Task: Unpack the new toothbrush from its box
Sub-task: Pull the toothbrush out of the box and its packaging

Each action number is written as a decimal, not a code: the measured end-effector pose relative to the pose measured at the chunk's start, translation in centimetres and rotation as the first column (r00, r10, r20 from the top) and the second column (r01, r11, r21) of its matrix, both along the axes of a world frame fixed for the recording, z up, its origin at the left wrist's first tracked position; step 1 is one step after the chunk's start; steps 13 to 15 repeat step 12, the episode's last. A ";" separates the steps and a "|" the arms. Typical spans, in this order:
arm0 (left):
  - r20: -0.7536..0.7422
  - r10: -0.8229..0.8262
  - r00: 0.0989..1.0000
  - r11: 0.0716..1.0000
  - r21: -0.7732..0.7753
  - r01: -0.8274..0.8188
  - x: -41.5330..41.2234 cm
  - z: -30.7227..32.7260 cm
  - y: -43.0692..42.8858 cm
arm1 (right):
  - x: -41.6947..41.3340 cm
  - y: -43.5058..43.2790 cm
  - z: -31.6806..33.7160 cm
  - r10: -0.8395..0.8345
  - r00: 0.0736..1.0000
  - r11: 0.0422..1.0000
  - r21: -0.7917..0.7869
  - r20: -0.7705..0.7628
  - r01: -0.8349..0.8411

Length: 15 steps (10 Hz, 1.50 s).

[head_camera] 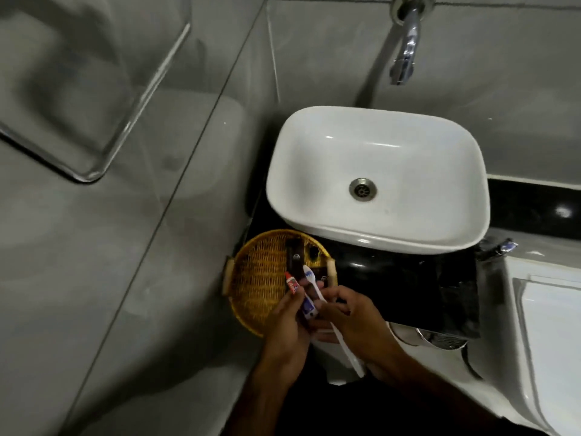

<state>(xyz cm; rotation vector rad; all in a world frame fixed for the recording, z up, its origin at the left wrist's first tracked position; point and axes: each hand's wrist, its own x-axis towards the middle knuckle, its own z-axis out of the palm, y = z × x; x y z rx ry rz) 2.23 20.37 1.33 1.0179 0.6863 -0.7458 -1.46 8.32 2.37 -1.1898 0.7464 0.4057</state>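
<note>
A white toothbrush with blue bristles points up and left over the basket. My right hand is closed around the middle of its handle, and the handle's end sticks out below the hand. My left hand grips a small red, white and blue toothpaste tube, with something dark behind the tube that may be the box. The two hands touch, just in front of the sink. Dark brown boxes lie in the basket behind the brush head.
A round yellow woven basket sits on the black counter to the left of the white basin, under a chrome tap. A black packet lies to the right. White fixture at the far right; glass shelf on the left wall.
</note>
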 end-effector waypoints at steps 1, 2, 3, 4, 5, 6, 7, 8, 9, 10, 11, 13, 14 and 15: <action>0.086 0.005 0.996 0.994 0.108 -0.014 2.5 -1.6 2.6 | 1.7 2.3 -1.3 -0.089 0.996 0.995 0.047 0.001 0.089; 0.160 -0.202 0.966 0.905 0.407 0.121 5.0 -3.4 4.3 | 3.8 4.6 -2.4 -0.124 0.992 0.992 0.014 -0.026 0.124; 0.161 -0.480 0.862 0.667 0.706 0.239 7.0 -4.8 5.4 | 6.1 6.6 -3.6 -0.080 0.995 0.995 -0.072 -0.067 0.076; 0.179 -0.537 0.825 0.549 0.816 0.181 7.6 -5.8 5.8 | 8.1 7.7 -4.9 0.052 0.989 0.945 -0.312 -0.135 -0.092; 0.208 -0.505 0.838 0.534 0.838 0.114 7.5 -6.6 5.9 | 9.5 8.0 -5.9 0.147 0.978 0.819 -0.537 -0.146 -0.203; 0.215 -0.501 0.838 0.517 0.851 0.091 7.6 -6.8 5.8 | 10.8 8.7 -6.4 0.222 0.955 0.700 -0.649 -0.197 -0.297; 0.220 -0.516 0.828 0.481 0.874 0.068 7.4 -6.8 5.9 | 11.4 9.0 -6.8 0.295 0.927 0.624 -0.688 -0.232 -0.371; 0.209 -0.536 0.818 0.466 0.881 0.081 7.2 -6.6 5.9 | 11.7 8.6 -7.0 0.352 0.902 0.569 -0.708 -0.251 -0.419; 0.187 -0.543 0.819 0.437 0.895 0.085 6.9 -6.3 5.8 | 11.6 8.0 -7.3 0.395 0.886 0.531 -0.726 -0.244 -0.437; 0.164 -0.568 0.806 0.398 0.912 0.096 6.4 -6.2 5.8 | 11.2 7.8 -7.4 0.411 0.893 0.520 -0.756 -0.185 -0.396; 0.153 -0.567 0.809 0.387 0.917 0.098 6.7 -6.2 5.7 | 10.9 7.4 -7.5 0.419 0.894 0.535 -0.752 -0.159 -0.384; 0.193 -0.537 0.821 0.401 0.915 0.047 6.2 -6.1 5.8 | 10.0 7.3 -6.9 0.384 0.918 0.582 -0.747 -0.097 -0.322; 0.193 -0.537 0.821 0.401 0.915 0.047 6.2 -6.1 5.8 | 10.0 7.3 -6.9 0.384 0.918 0.582 -0.747 -0.097 -0.322; 0.193 -0.537 0.821 0.401 0.915 0.047 6.2 -6.1 5.8 | 10.0 7.3 -6.9 0.384 0.918 0.582 -0.747 -0.097 -0.322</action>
